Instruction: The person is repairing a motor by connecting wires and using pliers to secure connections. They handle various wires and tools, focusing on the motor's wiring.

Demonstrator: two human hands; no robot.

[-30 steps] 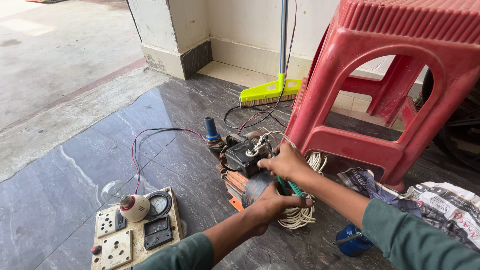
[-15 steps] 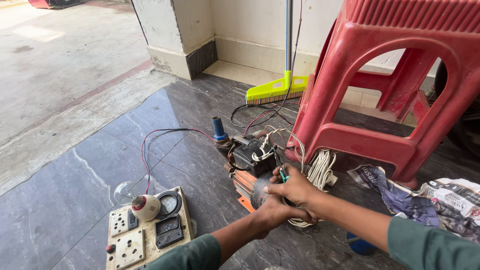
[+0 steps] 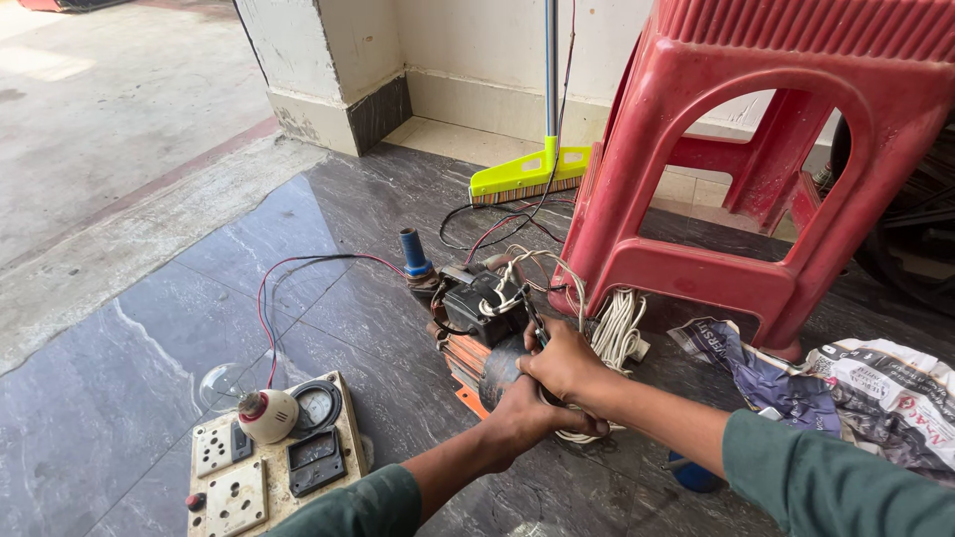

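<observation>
The big moulded plastic stool (image 3: 756, 149) was red, and the broom head (image 3: 527, 177) behind it was neon yellow-green. The polished stone floor (image 3: 149, 378) was dark grey with white veining. 2 thin wires (image 3: 267, 308), 1 red and 1 blue, ran beside a cream wooden switchboard (image 3: 249, 477).

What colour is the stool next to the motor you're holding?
Red, plain plastic; the stool shows clearly in the head view, right of the motor.

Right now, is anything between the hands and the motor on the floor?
Nothing visible. Both hands, left and right, already rest on the motor. White cord lies beside it, and the red stool stands just behind.
</observation>
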